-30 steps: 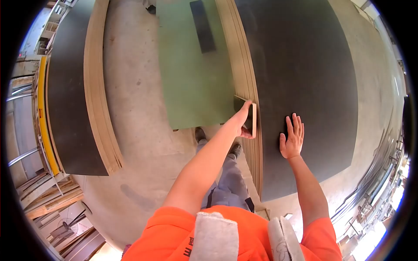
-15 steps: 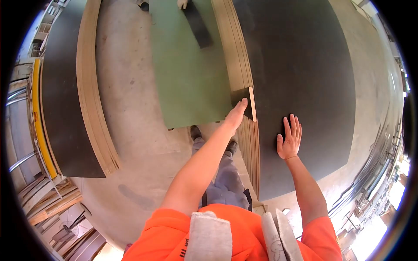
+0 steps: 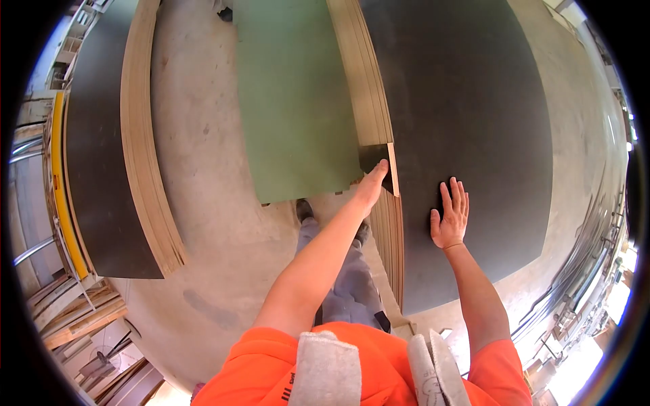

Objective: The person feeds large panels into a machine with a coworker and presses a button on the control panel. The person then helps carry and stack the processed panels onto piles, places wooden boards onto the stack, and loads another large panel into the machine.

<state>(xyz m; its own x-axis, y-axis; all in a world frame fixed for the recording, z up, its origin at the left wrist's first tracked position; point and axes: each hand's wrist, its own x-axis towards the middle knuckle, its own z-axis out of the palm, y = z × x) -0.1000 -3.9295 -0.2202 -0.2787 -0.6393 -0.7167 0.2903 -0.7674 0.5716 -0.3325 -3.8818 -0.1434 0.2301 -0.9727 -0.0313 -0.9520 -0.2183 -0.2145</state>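
Note:
My left hand (image 3: 372,186) grips a small dark panel piece (image 3: 374,156) with a pale wooden edge. The piece stands against the layered side (image 3: 362,74) of a stack of boards. My right hand (image 3: 449,215) lies flat with fingers stretched on the dark top board (image 3: 474,115) of that stack. A green panel (image 3: 294,101) is to the left of the stack, beyond my feet. The fingers of my left hand are partly hidden behind the small piece.
Another stack of dark boards (image 3: 101,149) stands at the left, beside a yellow rail (image 3: 61,183). Concrete floor (image 3: 203,223) shows between the stacks. Wooden offcuts (image 3: 84,325) lie at the lower left, near a fan (image 3: 101,362).
My left hand and the small piece have moved slightly up along the stack's side. The dark strip on the green panel, touched by another person's gloved hand, has left view. My right hand stays flat.

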